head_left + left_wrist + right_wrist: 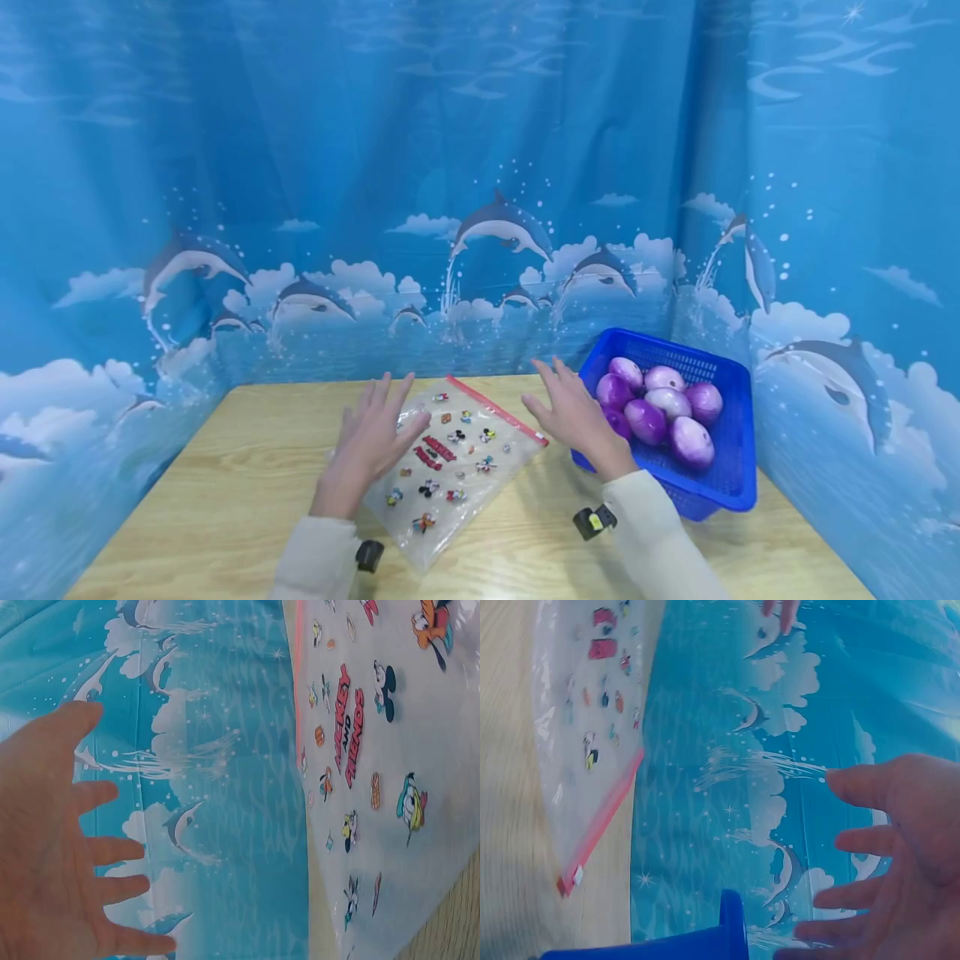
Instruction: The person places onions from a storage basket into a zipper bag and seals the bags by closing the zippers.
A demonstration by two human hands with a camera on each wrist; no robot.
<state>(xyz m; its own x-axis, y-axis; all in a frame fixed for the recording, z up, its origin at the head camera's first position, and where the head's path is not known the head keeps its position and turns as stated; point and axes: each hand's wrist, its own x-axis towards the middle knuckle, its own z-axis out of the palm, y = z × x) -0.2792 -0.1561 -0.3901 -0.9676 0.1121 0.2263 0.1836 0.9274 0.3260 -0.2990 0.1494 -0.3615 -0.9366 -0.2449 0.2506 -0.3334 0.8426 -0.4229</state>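
A clear zip bag printed with cartoon figures lies flat and turned at an angle on the table, its red slider strip along the far right side. Over the bag's left edge hovers my left hand, fingers spread and holding nothing. My right hand is raised between the bag and a blue plastic basket, its fingers also spread. Several purple-and-white onions sit inside that basket. In the left wrist view the bag shows its red lettering beyond the open palm.
The pale wooden table runs back to a blue curtain printed with dolphins, which also closes off both sides. The basket stands at the table's right, near the right-hand curtain. A black wrist camera hangs by the right sleeve.
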